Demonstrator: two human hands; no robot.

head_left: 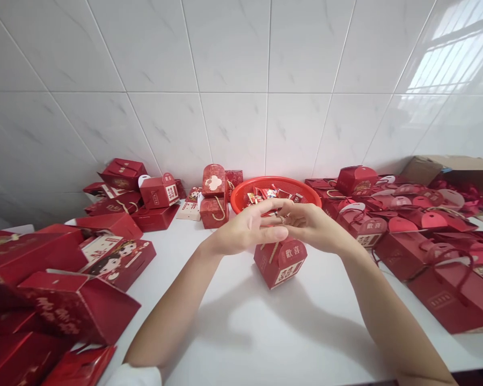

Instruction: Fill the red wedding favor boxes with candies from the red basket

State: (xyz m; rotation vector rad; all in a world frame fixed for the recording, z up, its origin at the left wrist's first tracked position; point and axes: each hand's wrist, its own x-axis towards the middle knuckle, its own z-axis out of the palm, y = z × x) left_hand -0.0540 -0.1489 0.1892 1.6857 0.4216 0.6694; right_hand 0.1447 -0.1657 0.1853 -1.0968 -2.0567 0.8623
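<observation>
A small red gift box (279, 265) with gold lettering, a cream label and a twine handle stands upright on the white table in front of me. Just above and behind its top, my left hand (251, 229) reaches in with thumb and fingers stretched out. From the other side comes my right hand (312, 222), its fingers extended and loosely bent. The fingertips of both hands meet and overlap over the box. A thin gold-coloured band or loop shows among the fingers; I cannot tell whether it is a ring or twine. The hands partly hide the box's top.
Behind my hands sits a red plastic basket (238, 199) of wrapped sweets. Two stacked red boxes (214, 201) stand left of it. Red boxes (80, 305) crowd the left side, and more red boxes (438, 279) fill the right. A cardboard box (454, 166) lies by the tiled wall.
</observation>
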